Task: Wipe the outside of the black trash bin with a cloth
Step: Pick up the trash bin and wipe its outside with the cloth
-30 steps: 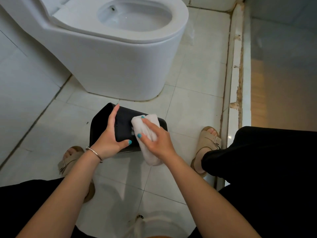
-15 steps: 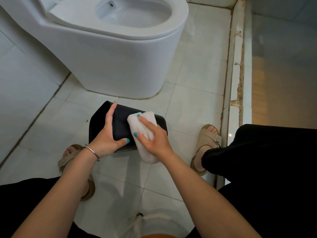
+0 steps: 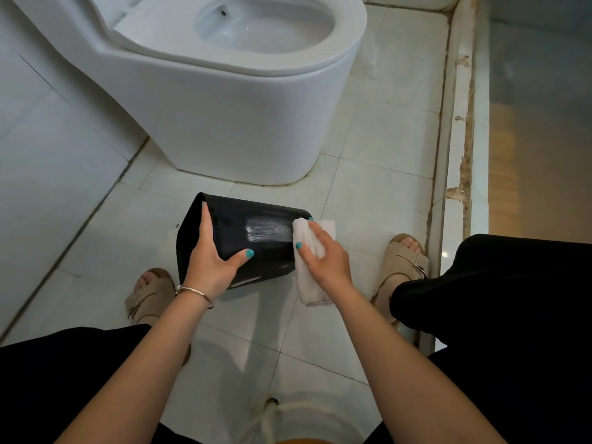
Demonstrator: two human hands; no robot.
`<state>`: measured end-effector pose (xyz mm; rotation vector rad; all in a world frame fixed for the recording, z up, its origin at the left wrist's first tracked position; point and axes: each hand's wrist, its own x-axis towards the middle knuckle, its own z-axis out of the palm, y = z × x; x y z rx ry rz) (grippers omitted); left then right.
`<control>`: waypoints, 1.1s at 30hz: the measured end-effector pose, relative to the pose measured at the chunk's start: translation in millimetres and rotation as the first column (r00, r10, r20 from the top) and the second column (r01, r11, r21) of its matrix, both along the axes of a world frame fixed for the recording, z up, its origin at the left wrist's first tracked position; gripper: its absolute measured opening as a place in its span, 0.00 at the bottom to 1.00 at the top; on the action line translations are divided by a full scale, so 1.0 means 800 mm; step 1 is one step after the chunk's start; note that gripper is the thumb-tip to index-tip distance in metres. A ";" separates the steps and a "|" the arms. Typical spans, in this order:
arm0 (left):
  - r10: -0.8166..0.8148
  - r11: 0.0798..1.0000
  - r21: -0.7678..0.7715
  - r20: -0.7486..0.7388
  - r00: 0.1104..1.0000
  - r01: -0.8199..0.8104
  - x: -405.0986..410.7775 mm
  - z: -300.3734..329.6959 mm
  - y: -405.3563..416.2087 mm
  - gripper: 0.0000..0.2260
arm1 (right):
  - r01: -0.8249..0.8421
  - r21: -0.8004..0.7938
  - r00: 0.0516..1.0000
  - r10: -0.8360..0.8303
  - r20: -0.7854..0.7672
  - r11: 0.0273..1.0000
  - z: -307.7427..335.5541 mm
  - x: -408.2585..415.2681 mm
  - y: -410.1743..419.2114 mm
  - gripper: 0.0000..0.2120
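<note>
Head view looks down on a tiled bathroom floor [image 3: 368, 161], where a black trash bin [image 3: 266, 251] lies tipped on its side, just near of a white toilet [image 3: 224, 100] and between the person's two feet in tan sandals [image 3: 407, 261]. Its long body runs left to right, and a pale wet streak [image 3: 269, 232] crosses the upward-facing side.

On the left end of the bin, the left hand [image 3: 213, 261] holds it steady: the fingers reach up over the far edge, the thumb is spread out along the near side, and the palm lies flat against the black plastic. A thin silver bracelet [image 3: 193, 291] circles that wrist. The nails are painted teal.

At the right end of the bin, the right hand [image 3: 323, 257] grips a folded white cloth [image 3: 309, 283], fingers curled over the top of it and thumb pinching the left edge. The upper part of the cloth is pressed against the bin's right end, right where the wet streak stops; the lower part hangs down below the hand.

Black trousers [image 3: 496, 299] cover both knees at the near left and near right. To the right, a raised white threshold [image 3: 455, 139] with chipped, brownish edging runs from near to far.
</note>
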<state>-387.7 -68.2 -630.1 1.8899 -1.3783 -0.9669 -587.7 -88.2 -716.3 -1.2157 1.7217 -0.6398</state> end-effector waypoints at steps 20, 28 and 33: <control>-0.287 0.949 0.108 -0.083 0.954 0.295 0.015 -0.009 -0.012 0.52 | -0.199 -0.229 0.979 0.205 0.000 0.953 0.057 0.055 -0.007 0.25; -0.309 0.945 0.088 -0.085 0.947 0.316 0.003 -0.004 -0.011 0.52 | 0.083 -0.016 0.996 -0.084 -0.030 0.996 0.008 -0.007 -0.016 0.25; -0.299 0.952 0.065 -0.031 0.954 0.301 0.000 -0.008 -0.014 0.53 | 0.017 -0.094 0.998 -0.022 -0.060 0.995 0.026 0.020 -0.016 0.26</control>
